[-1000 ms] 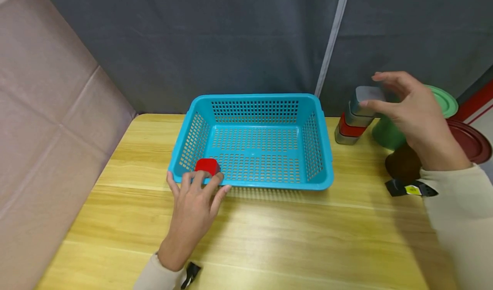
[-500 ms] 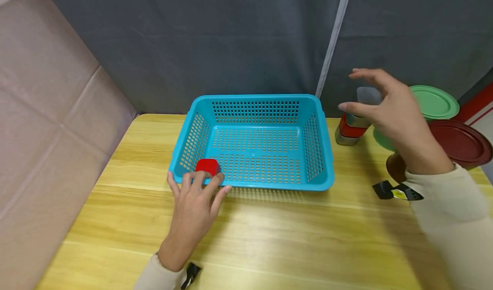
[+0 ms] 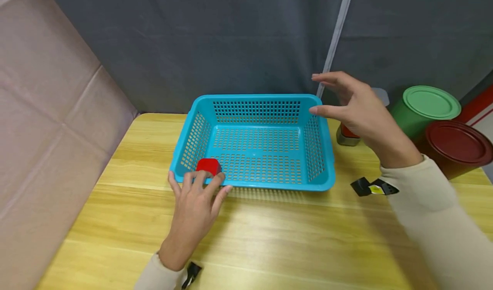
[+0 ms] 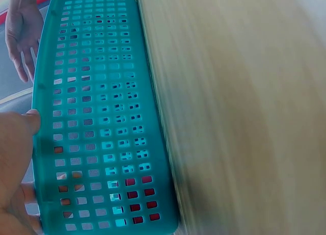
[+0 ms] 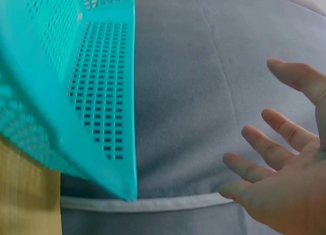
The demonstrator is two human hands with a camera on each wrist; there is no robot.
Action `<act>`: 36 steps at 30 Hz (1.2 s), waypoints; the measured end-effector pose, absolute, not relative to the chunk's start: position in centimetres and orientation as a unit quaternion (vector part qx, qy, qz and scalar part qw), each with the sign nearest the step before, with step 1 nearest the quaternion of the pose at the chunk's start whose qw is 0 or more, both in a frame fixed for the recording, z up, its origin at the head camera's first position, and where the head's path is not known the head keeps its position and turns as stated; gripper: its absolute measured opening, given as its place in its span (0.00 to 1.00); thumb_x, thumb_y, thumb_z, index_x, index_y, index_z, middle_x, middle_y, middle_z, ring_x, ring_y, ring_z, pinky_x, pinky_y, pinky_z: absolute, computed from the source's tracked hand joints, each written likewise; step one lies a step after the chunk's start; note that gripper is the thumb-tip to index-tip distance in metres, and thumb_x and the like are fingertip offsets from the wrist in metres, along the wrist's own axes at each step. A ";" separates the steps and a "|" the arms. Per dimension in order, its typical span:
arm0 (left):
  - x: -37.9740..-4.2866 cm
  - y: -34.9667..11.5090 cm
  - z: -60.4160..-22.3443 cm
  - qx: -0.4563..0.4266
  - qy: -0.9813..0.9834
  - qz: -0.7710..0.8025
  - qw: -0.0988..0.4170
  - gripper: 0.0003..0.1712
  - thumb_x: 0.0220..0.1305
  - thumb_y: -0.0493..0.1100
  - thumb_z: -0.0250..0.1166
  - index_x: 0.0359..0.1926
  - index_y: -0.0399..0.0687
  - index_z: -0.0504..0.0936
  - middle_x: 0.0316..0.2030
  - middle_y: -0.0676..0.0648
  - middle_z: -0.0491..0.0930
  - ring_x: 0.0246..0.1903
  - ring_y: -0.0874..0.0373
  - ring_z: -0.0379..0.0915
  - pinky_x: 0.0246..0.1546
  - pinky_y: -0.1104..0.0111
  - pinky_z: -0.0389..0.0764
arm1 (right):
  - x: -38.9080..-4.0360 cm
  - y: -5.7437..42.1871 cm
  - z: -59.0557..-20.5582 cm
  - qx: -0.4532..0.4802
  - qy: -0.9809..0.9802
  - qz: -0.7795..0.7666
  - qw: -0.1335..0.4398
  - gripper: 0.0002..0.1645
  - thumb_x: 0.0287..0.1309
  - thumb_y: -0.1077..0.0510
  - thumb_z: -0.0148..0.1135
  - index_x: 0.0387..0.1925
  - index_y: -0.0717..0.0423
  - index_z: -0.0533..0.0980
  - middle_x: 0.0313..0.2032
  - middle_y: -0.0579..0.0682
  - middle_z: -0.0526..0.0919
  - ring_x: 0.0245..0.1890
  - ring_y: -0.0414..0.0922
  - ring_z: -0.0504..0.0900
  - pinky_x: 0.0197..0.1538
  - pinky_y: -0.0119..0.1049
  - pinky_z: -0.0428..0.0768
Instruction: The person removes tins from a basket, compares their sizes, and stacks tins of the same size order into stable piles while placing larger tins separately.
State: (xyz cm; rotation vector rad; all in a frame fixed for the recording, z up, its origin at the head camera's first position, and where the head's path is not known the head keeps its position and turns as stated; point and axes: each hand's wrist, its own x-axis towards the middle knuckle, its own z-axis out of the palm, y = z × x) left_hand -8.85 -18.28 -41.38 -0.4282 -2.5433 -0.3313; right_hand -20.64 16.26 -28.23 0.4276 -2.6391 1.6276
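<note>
A blue plastic basket (image 3: pixel 269 187) with a grid of holes stands on the table. My left hand (image 3: pixel 194 215) holds its front rim near the left corner, fingers bent over the edge; in the left wrist view, fingertips show through the holes. A red block with rounded corners (image 3: pixel 208 165) lies inside, close to those fingers. My right hand (image 3: pixel 360 112) is in the air by the basket's back right corner, thumb and fingers spread, holding nothing. Behind it, partly hidden, rises a stack of small boxy pieces (image 3: pixel 347 139), red and grey.
A green lidded canister (image 3: pixel 431 103) and a dark red lidded one (image 3: pixel 460 142) stand at the right. The wooden table (image 3: pixel 269 234) runs back to a grey curtain (image 3: pixel 231 37). A pale pinkish panel (image 3: pixel 50 110) borders the left side.
My right hand has moved left, from beside the stack to the basket's back right corner, staying spread. It now covers more of the stack and less of the canisters. The left hand has stayed put.
</note>
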 end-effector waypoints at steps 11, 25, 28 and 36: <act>-8.9 -18.3 -41.4 -0.162 -0.941 -0.123 0.270 0.26 0.76 0.63 0.57 0.49 0.50 0.89 0.44 0.39 0.83 0.52 0.35 0.73 0.65 0.17 0.44 | -22.2 13.7 -28.5 0.197 -0.804 0.557 -0.061 0.36 0.67 0.59 0.70 0.73 0.50 0.69 0.76 0.46 0.69 0.80 0.46 0.63 0.80 0.49 0.64; -8.9 -18.2 -41.4 -0.163 -0.938 -0.123 0.280 0.36 0.80 0.69 0.44 0.48 0.50 0.89 0.42 0.40 0.83 0.51 0.35 0.73 0.64 0.17 0.45 | -25.5 9.9 -30.1 0.278 -0.743 0.605 -0.073 0.32 0.68 0.62 0.67 0.71 0.51 0.72 0.72 0.49 0.74 0.74 0.46 0.72 0.72 0.46 0.76; -8.9 -18.2 -41.4 -0.163 -0.938 -0.124 0.279 0.35 0.79 0.69 0.45 0.48 0.50 0.89 0.42 0.40 0.83 0.51 0.36 0.73 0.64 0.17 0.45 | -26.2 9.0 -30.6 0.283 -0.721 0.627 -0.083 0.31 0.68 0.63 0.67 0.70 0.52 0.72 0.71 0.49 0.74 0.73 0.47 0.73 0.70 0.45 0.77; -8.9 -18.2 -41.4 -0.162 -0.941 -0.122 0.271 0.30 0.78 0.66 0.51 0.49 0.50 0.89 0.43 0.39 0.83 0.51 0.36 0.73 0.65 0.17 0.45 | -27.4 6.2 -32.6 0.287 -0.689 0.655 -0.121 0.29 0.67 0.64 0.67 0.68 0.54 0.73 0.71 0.54 0.75 0.73 0.51 0.73 0.71 0.48 0.76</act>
